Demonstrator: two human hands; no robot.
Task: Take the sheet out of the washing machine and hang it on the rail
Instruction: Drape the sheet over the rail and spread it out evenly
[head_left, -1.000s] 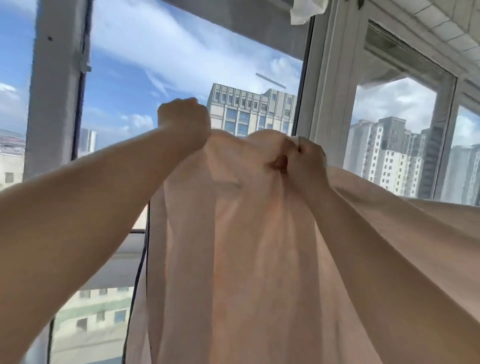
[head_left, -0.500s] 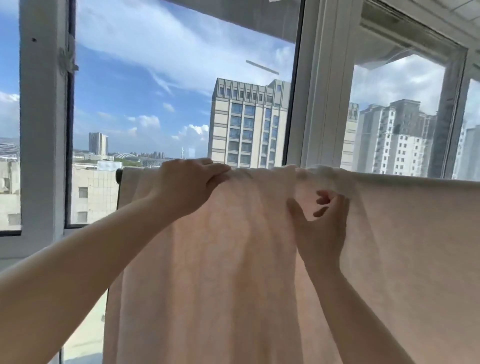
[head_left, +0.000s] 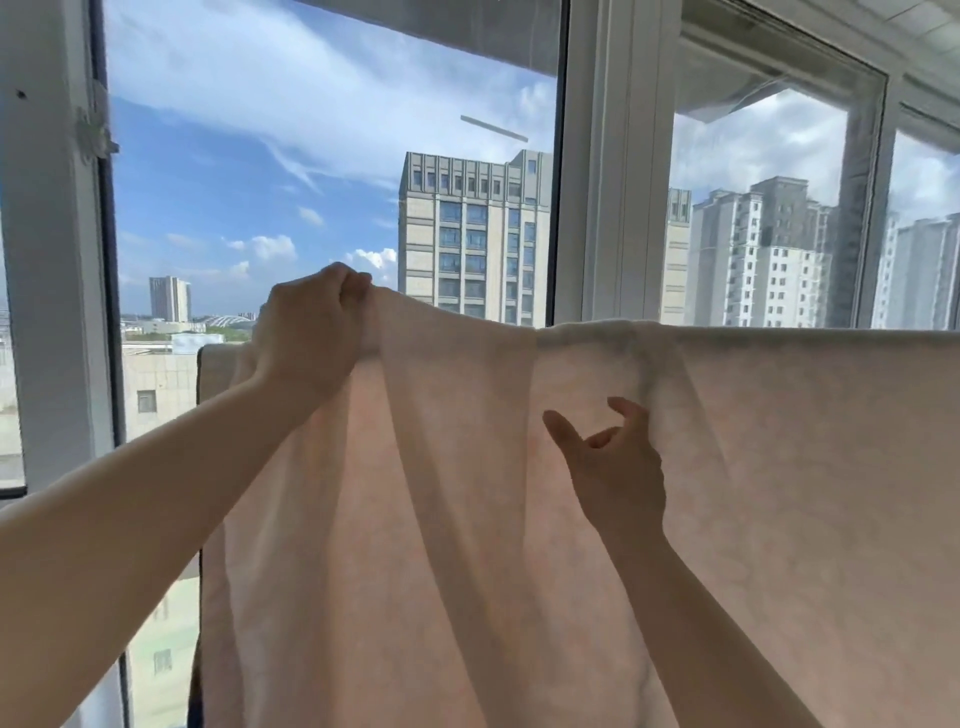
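Gripping a bunched fold of the sheet (head_left: 467, 519) at its top edge, the left hand (head_left: 311, 338) is closed into a fist, knuckles toward the camera, and holds that part of the cloth raised above the level line that the rest of the top edge follows; the fabric slopes down from the fist to the right until it meets that line. The right hand (head_left: 615, 462) sits lower and to the right, in front of the hanging cloth; its fingers (head_left: 631, 415) are spread and curled, the thumb stuck out to the left, nothing clasped in it; whether the fingertips touch the fabric cannot be told.

Both forearms are bare and reach up from the lower corners of the view; the left one crosses the bottom left, the right one rises from the bottom centre.

Pale pink and lit from behind, the sheet is draped over a horizontal line that runs from the left, behind the left hand, out past the right edge of the view; the rail itself is hidden under the cloth, which falls in long soft folds to the bottom of the picture. Its left edge hangs straight down just beside the dark window seal.

Behind the sheet stands a white window frame (head_left: 608, 156) with a thick upright post between two panes; through the glass show blue sky with white clouds, a tall beige building (head_left: 475, 234) at centre and more towers at right.
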